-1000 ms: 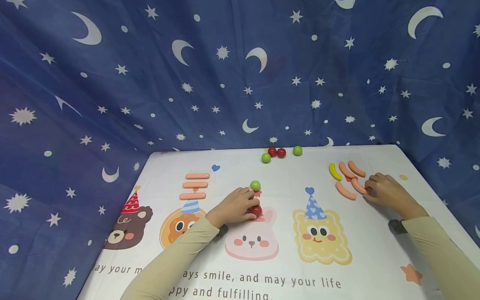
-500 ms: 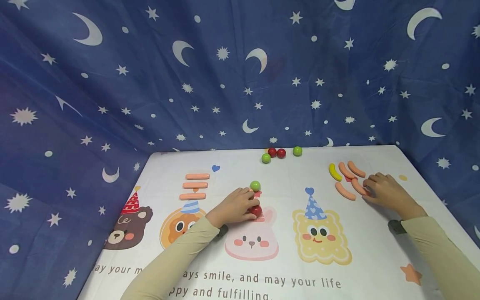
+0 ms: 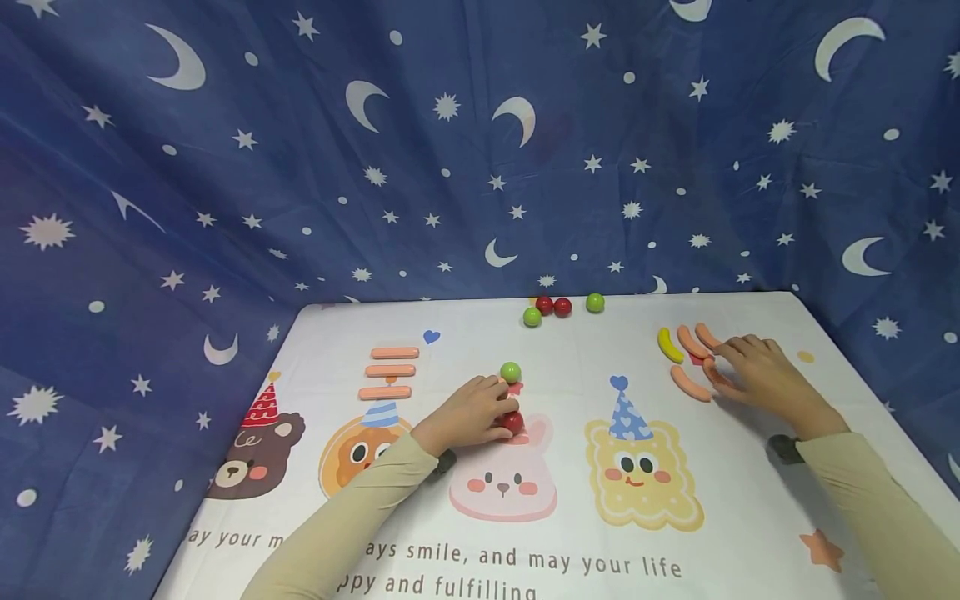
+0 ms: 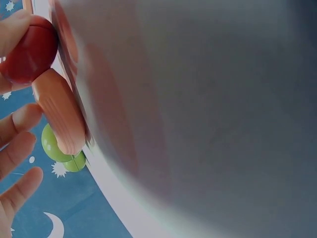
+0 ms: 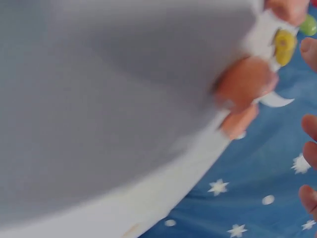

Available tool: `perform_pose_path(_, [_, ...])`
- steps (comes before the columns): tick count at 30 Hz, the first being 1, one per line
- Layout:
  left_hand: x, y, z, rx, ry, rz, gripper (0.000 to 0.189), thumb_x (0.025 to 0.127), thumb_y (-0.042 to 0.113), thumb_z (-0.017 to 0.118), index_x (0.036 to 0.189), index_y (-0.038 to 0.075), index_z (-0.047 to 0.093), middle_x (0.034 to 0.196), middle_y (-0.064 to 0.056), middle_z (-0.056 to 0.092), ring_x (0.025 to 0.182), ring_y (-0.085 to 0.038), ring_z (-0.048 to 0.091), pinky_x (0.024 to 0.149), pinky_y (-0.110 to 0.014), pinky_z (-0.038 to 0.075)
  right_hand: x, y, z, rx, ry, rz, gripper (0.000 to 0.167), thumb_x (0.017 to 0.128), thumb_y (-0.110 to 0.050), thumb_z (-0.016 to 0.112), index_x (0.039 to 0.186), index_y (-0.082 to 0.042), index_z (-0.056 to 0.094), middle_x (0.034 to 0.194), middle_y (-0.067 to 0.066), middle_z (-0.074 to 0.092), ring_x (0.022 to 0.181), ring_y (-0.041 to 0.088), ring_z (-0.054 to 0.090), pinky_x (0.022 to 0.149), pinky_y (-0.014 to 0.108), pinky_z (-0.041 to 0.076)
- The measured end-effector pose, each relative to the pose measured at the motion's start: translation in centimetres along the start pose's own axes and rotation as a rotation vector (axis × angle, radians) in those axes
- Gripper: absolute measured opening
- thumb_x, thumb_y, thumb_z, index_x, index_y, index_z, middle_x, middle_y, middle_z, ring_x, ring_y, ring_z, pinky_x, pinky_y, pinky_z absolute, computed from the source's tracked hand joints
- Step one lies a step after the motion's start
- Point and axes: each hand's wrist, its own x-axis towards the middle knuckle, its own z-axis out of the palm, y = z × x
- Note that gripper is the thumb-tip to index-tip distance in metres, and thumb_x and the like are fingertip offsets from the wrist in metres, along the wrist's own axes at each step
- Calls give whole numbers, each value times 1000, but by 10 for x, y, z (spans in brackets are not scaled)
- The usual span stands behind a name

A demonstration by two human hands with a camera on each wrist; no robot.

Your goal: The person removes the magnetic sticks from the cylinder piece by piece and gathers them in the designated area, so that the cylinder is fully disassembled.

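In the head view my left hand [image 3: 471, 412] is over the pink rabbit print, with a glossy red ball [image 3: 512, 422] pinched at its fingertips. The left wrist view puts thumb and finger on opposite sides of that red ball [image 4: 33, 52]. Against the ball lies a ridged orange-pink piece [image 4: 62, 111], mostly hidden in the head view; a green ball [image 3: 511, 372] sits beyond. My right hand [image 3: 768, 383] hovers at the curved toy sausages. Its fingers are spread apart, and the nearest curved sausage [image 3: 718, 377] is partly covered by them. Nothing shows between those fingers.
Several curved sausages [image 3: 691, 384] and a yellow banana-shaped piece [image 3: 670, 344] lie at the right. Three straight sausages [image 3: 390, 371] are lined up at the left. Red balls [image 3: 562, 307] and green balls [image 3: 595, 302] rest by the back edge, before a blue star-print curtain [image 3: 480, 167].
My right hand has shifted slightly left over the curved sausages, and its fingers have spread. The left hand and the red ball stay where they were.
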Motion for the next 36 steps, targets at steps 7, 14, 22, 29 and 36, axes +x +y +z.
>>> perform_pose_path(7, [0,0,1,1,13,0,31,82,49,65,103,25,63,94,4,54,88,-11,47,84,-28,42,24,-32,-8,13,43,-49,47,67,-22,78,106,0,61,99,19,61,96,37,52,81,54,38])
perform_pose_path(14, [-1,-4,2,18,6,16,36,82,51,64,107,26,63,98,4,54,90,-11,48,85,-28,42,46,-66,-6,34,100,-211,46,66,-22,79,103,-3,59,98,14,60,96,33,53,80,52,39])
perform_pose_path(22, [-1,-16,0,-6,21,-4,38,76,44,73,108,26,63,94,5,57,86,-12,48,83,-28,43,69,-118,5,90,110,-340,55,62,-27,84,105,-5,58,98,10,60,95,28,55,81,46,43])
perform_pose_path(29, [3,-33,-1,34,43,15,32,80,28,72,111,26,64,101,3,60,93,-15,51,88,-31,44,85,-161,21,128,77,-422,49,68,-31,81,105,-9,58,98,5,60,95,23,55,84,42,42])
perform_pose_path(36, [10,-42,1,35,54,55,22,84,24,69,106,27,66,97,2,60,91,-16,51,85,-31,44,98,-196,27,141,-5,-494,45,74,-37,77,108,-13,60,101,3,61,98,20,55,87,38,43])
